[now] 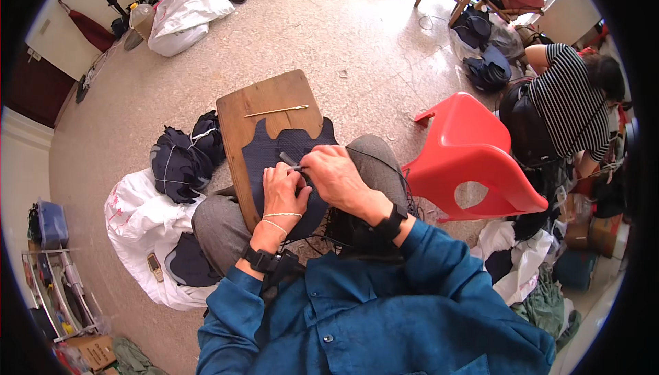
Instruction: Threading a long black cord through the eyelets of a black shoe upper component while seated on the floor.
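Observation:
A dark navy fabric piece, cut with curved, pointed ends, lies over my lap and the near end of a wooden board. Above it my left hand is closed, its fingertips bunched together by a small grey strip. My right hand, also closed, pinches at the same strip from the other side. The fingers partly cover the strip, so its full shape is hidden. On the far part of the board rests a long, pale needle-like rod.
A red plastic stool stands close on my right. To my left are a tied dark bundle and a white sack with a phone. Beyond the stool sits a person in a striped shirt. Black cords hang by my right knee.

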Demonstrator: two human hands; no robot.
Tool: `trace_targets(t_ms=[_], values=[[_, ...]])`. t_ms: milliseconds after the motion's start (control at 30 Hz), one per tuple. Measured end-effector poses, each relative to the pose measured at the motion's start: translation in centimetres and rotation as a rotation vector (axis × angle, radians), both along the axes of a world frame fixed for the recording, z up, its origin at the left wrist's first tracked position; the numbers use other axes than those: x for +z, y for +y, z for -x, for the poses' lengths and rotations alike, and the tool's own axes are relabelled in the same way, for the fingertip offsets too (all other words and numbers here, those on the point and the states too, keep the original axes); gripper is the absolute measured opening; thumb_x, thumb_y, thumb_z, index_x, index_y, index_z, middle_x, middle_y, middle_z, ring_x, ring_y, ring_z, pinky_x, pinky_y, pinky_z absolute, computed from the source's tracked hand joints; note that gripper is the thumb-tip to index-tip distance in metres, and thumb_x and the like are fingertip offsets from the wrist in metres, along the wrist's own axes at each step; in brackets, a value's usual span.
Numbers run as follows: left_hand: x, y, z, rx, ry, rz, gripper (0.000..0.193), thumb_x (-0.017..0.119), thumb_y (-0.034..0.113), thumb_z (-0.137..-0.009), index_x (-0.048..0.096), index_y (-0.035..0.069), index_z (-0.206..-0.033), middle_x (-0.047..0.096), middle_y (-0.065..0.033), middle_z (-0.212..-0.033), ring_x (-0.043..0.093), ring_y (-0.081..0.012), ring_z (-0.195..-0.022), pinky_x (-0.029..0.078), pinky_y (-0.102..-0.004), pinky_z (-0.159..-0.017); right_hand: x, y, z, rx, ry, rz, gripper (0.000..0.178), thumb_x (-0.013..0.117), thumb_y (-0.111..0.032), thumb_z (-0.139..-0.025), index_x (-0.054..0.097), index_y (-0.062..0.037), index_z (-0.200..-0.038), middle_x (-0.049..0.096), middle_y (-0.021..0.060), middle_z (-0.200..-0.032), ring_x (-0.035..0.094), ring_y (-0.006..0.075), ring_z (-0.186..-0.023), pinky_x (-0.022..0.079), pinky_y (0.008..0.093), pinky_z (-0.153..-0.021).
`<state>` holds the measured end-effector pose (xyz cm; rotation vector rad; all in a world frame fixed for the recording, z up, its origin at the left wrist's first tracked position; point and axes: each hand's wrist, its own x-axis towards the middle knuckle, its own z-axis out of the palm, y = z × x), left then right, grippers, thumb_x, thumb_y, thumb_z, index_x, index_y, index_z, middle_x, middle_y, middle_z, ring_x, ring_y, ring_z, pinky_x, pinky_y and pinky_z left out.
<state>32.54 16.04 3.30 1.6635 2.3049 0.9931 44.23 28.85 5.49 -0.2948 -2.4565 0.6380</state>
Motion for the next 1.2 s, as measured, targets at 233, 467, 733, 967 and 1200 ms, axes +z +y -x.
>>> trace_targets(t_ms=[233, 467, 733, 967, 1200], values=[[0.4, -0.7, 1.0, -0.087, -0.237, -0.025, 0.017, 0.079, 0.006, -0.068, 0.063, 0.006, -0.072, 0.056, -0.0095, -0.095, 0.055, -0.0302, -0.096, 0.039, -0.0418, -0.091, -1.6, 0.8, 0.9, 0.095, -0.181, 0.042, 0.015, 0.065, -0.008, -0.078, 0.057, -0.0054, -0.091, 0.063, 0.0134, -0.092, 0.06, 0.0335, -0.099, 0.045, 0.0424, -0.087], [1.3, -1.9, 3.9, -0.274, -0.374, 0.081, 0.02, 0.08, 0.008, -0.072, 0.06, 0.006, -0.076, 0.056, -0.0086, -0.105, 0.054, -0.0295, -0.107, 0.039, -0.0409, -0.101, -2.1, 0.7, 1.0, 0.077, -0.109, 0.089, 0.008, 0.059, -0.008, -0.087, 0.059, -0.0035, -0.093, 0.065, 0.0158, -0.09, 0.063, 0.0344, -0.097, 0.047, 0.0439, -0.086], [1.8, -2.8, 5.5, -0.321, -0.456, 0.102, 0.021, 0.077, 0.005, -0.074, 0.057, 0.004, -0.078, 0.056, -0.0102, -0.114, 0.054, -0.0287, -0.115, 0.042, -0.0363, -0.102, -2.0, 0.6, 0.8, 0.069, -0.103, 0.092, 0.008, 0.058, -0.009, -0.09, 0.06, -0.0036, -0.095, 0.066, 0.0163, -0.09, 0.063, 0.0347, -0.097, 0.047, 0.0444, -0.087], [2.2, -3.1, 5.2, -0.385, -0.332, 0.195, 0.019, 0.076, 0.01, -0.076, 0.057, 0.007, -0.078, 0.055, -0.0087, -0.116, 0.05, -0.0294, -0.117, 0.039, -0.0376, -0.104, -2.1, 0.1, 0.3, 0.078, -0.084, 0.091, 0.007, 0.058, -0.009, -0.09, 0.06, -0.004, -0.095, 0.066, 0.0159, -0.092, 0.063, 0.0344, -0.099, 0.047, 0.0439, -0.088], [0.5, -3.6, 5.5, -0.233, -0.137, 0.027, 0.022, 0.081, 0.009, -0.071, 0.063, 0.007, -0.084, 0.057, -0.0112, -0.112, 0.054, -0.0321, -0.109, 0.044, -0.04, -0.098, -2.1, 0.0, 0.2, 0.086, -0.094, 0.11, 0.008, 0.06, -0.01, -0.09, 0.061, -0.0045, -0.096, 0.066, 0.0153, -0.095, 0.062, 0.0339, -0.102, 0.046, 0.0438, -0.089]])
